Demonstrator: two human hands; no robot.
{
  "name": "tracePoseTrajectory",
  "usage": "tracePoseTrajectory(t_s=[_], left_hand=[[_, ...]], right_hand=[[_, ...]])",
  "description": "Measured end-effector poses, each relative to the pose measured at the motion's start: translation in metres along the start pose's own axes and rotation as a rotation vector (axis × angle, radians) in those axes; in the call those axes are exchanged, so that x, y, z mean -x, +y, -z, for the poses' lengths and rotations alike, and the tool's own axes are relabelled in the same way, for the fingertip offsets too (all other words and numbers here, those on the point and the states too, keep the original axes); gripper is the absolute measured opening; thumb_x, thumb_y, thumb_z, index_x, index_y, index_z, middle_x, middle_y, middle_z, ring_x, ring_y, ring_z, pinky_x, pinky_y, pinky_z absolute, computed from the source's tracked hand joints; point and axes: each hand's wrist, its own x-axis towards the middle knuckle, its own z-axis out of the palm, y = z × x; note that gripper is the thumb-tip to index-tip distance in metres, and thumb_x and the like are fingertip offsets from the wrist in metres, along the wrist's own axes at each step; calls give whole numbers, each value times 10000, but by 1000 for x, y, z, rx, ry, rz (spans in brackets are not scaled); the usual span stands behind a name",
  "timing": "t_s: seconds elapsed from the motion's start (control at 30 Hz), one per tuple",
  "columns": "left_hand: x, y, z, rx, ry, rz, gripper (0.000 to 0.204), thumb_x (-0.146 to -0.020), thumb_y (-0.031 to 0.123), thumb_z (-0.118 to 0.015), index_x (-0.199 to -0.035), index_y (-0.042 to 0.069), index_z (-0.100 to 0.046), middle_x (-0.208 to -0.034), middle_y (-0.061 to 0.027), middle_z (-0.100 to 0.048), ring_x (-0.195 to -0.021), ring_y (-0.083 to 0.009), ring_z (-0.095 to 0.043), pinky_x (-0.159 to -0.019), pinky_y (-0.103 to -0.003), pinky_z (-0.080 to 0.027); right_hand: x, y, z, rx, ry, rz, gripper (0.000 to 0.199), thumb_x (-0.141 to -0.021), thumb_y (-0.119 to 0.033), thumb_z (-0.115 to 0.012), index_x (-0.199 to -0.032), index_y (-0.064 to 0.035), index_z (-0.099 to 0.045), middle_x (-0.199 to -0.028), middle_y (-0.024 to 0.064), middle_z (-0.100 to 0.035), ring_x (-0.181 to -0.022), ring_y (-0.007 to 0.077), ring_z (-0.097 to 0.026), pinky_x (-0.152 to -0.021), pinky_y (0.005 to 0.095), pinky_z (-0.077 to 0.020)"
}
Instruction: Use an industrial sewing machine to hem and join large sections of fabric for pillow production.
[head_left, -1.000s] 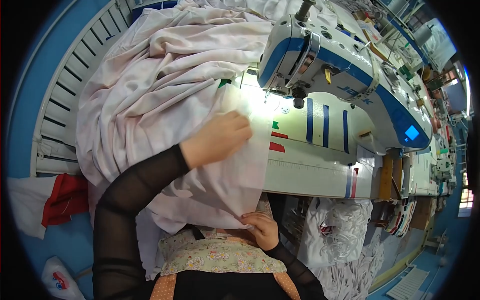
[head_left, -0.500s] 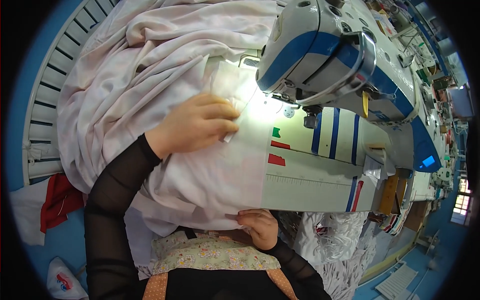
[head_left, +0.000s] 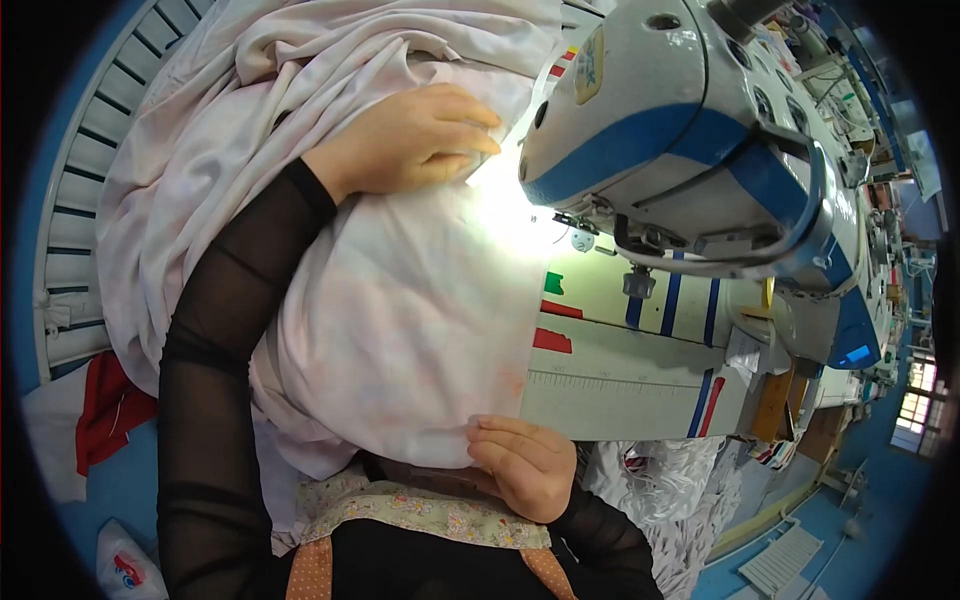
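Observation:
A large pale pink-white fabric (head_left: 400, 310) lies spread over the sewing table and bunches up at the left and top. My left hand (head_left: 420, 135) lies flat on the fabric, fingers together, pressing it down just left of the lit needle area. My right hand (head_left: 525, 465) pinches the near edge of the fabric at the table's front edge. The white and blue sewing machine (head_left: 690, 150) fills the upper right, its head close over the cloth. The needle itself is hidden in the lamp glare.
The white table top (head_left: 620, 370) carries red, green and blue tape marks and a printed ruler. A slatted white rack (head_left: 70, 230) runs along the left. A red cloth (head_left: 105, 405) hangs at lower left. White bundles (head_left: 680, 480) lie under the table.
My left hand has slid forward along the fabric toward the needle. The view has moved closer to the machine head. My right hand stays on the near fabric edge.

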Motion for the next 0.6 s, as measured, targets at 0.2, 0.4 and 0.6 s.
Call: tracePoseTrajectory(t_s=[0.2,0.4,0.6], left_hand=[[-19,-43,-2,-129,10,8,243,-804,92,-617,-1036,124,-685,-1141,-54,-630,-1083,-264,-561,-925,-377,-454],[-34,-90,-2,-160,3,33,233,-841,148,-604,-1060,155,-685,-1175,-24,-619,-1112,-230,-539,-932,-365,-452],[-42,-122,1,-264,98,71,203,-845,234,-610,-1018,168,-693,-1044,-23,-619,-1054,-213,-554,-870,-355,-483]], right_hand=[[-36,18,14,69,-67,15,240,-626,28,-647,-855,-42,-652,-925,78,-706,-903,253,-697,-704,319,-554],[-70,31,24,110,-122,51,257,-619,39,-626,-858,-51,-649,-933,67,-708,-904,246,-693,-702,326,-542],[-88,50,24,181,-80,114,239,-639,40,-635,-857,-58,-648,-915,59,-698,-917,261,-684,-733,332,-534]])
